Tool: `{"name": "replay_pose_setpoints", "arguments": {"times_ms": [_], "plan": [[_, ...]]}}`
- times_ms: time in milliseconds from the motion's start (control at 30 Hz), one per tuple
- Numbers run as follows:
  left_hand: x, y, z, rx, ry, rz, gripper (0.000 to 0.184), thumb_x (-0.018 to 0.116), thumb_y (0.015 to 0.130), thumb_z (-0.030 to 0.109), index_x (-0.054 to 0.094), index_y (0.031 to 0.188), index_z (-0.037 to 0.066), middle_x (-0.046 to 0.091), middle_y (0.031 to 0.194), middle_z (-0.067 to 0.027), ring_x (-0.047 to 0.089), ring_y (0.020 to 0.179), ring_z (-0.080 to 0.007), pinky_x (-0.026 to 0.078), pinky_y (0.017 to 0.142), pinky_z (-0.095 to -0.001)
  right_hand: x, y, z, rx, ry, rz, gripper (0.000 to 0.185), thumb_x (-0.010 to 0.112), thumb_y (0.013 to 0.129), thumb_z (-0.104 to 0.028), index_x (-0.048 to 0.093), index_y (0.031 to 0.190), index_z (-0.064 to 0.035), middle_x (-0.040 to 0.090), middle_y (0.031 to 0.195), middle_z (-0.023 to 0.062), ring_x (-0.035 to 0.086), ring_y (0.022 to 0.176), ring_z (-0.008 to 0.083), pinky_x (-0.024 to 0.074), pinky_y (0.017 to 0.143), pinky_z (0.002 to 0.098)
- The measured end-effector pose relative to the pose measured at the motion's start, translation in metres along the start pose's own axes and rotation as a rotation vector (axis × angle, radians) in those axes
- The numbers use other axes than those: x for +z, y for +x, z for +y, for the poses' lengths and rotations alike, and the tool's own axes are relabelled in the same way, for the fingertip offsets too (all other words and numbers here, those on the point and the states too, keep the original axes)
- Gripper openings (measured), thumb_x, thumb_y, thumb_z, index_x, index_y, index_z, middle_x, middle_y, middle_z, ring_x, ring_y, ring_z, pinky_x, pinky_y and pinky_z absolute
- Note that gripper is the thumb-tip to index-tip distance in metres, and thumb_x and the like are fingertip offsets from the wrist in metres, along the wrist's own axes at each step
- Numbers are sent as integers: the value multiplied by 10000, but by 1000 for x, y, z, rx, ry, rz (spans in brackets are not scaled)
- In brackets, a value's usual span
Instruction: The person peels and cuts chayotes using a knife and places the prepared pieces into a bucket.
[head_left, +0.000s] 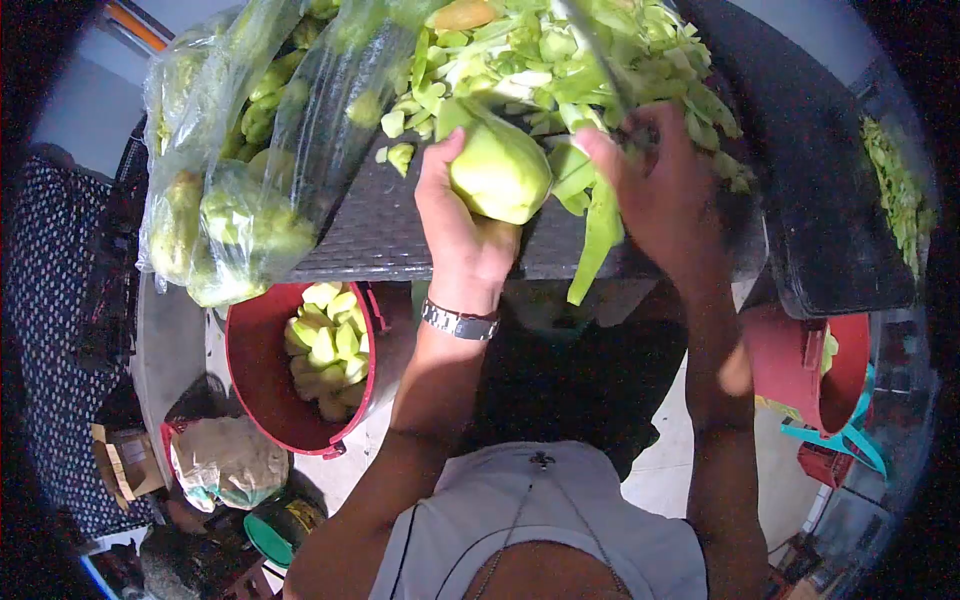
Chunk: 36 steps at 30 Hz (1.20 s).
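Observation:
My left hand point(458, 205) is wrapped around a pale green, oblong fruit point(505, 175), largely peeled and smooth, held above the near edge of the dark table. To its right, my right hand point(665, 185) is closed on a knife point(598, 55), whose long, blurred blade points away from me; its handle is hidden in the fingers. A long strip of green peel point(597, 245) dangles between the two hands. Beyond them lies a heap of green and whitish peelings point(540, 65). The fruit's exact kind is not certain.
A clear plastic bag point(235, 180) of unpeeled green fruit sits at the table's left. Below, a red bucket point(300, 440) contains peeled fruit. Another red bucket point(780, 365) stands at the lower right. A black chair-like surface point(840, 230) and more peelings point(890, 180) are on the right.

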<state>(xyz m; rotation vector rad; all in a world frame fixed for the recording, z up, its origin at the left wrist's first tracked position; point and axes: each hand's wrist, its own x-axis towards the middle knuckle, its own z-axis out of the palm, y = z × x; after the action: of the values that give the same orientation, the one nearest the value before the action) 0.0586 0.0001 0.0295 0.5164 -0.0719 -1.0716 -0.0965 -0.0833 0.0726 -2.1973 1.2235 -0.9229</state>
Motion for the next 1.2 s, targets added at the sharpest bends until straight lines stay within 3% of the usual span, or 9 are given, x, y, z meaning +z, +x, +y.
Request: {"name": "replay_pose_setpoints", "arguments": {"times_ms": [100,133,233,367,567,667,867,967,1200], "plan": [[-1,0,2,-57,-61,-112,455,587,941,402,569,1244,63,673,1120,-101,669,998,-287,541,890,-508,3,-28,4,-146,88,-265,486,782,825,-415,557,1066,-57,648,686,113,704,679,311,537,615,407],[2,-6,-5,-19,-98,-66,504,585,950,462,584,1259,64,686,1112,-94,677,984,-277,554,871,-475,3,-37,7,-234,-32,-308,516,821,781,-429,556,1032,-64,650,703,106,700,660,322,538,590,401],[1,2,-7,-62,24,-99,507,568,957,503,627,1210,68,705,1041,-109,693,921,-244,568,836,-384,3,-52,7,-390,-109,-316,566,843,747,-478,556,1015,-70,661,717,90,700,638,305,544,583,394],[3,0,-12,-123,5,-102,478,568,959,483,631,1185,67,705,1019,-111,693,889,-244,567,817,-385,1,-52,13,-492,-210,-226,638,832,694,-586,540,961,-85,617,660,66,677,599,307,528,549,416],[-2,0,-13,-153,-52,-117,441,570,967,446,634,1168,59,713,1015,-114,697,880,-257,571,812,-393,0,-49,20,-562,-233,-222,669,824,657,-636,536,928,-97,598,638,62,662,581,318,519,537,425],[-7,3,-14,-144,-41,-114,428,553,984,413,645,1184,47,727,1044,-122,710,894,-280,580,836,-414,-2,-47,18,-569,-321,-249,704,720,694,-746,555,906,-96,649,650,88,682,582,317,540,517,436],[0,1,-12,-142,-35,-47,429,554,985,400,642,1189,33,725,1046,-135,707,898,-282,576,844,-412,2,-47,22,-554,-259,-254,699,741,683,-733,548,898,-97,651,652,85,684,592,313,538,524,438],[1,0,-13,-138,-37,-45,429,555,988,404,644,1192,36,725,1049,-132,707,903,-277,573,856,-409,4,-49,22,-548,-234,-223,680,835,607,-659,558,899,-110,604,669,55,654,589,308,518,544,431],[-1,-2,-13,-135,-40,-88,436,561,990,416,645,1197,42,727,1046,-114,706,913,-264,566,873,-398,2,-49,19,-567,-279,-200,710,814,607,-691,564,939,-115,603,671,50,645,578,306,510,540,433]]}}
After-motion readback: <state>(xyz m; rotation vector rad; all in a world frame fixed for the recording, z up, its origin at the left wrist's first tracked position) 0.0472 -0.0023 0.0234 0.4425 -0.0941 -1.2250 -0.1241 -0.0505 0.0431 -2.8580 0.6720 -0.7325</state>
